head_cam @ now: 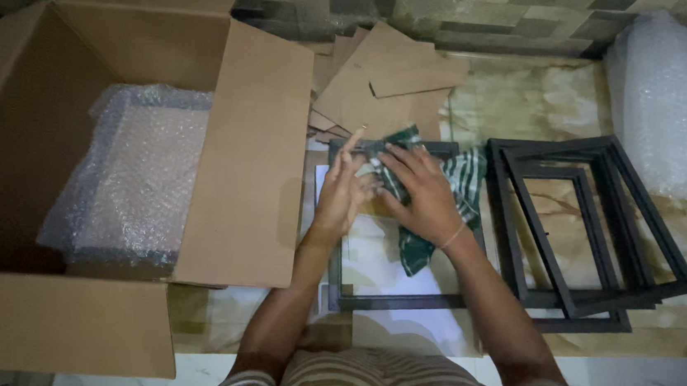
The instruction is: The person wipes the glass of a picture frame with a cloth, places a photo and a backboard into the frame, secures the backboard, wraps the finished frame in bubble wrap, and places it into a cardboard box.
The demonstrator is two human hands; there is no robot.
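Note:
A dark picture frame (388, 300) with a glass pane lies flat on the floor in front of me. My right hand (422, 193) presses a green and white checked cloth (464, 183) onto the glass near the frame's far edge. My left hand (341, 194) rests on the frame's left side, fingers pointing away, steadying it. The cloth spreads out to the right under my right hand and hangs down over the glass.
A large open cardboard box (246, 168) at left holds a bubble-wrapped bundle (137, 179). Loose cardboard sheets (387, 77) lie beyond the frame. A stack of empty dark frames (597, 232) sits at right, a bubble wrap roll (683, 98) behind it.

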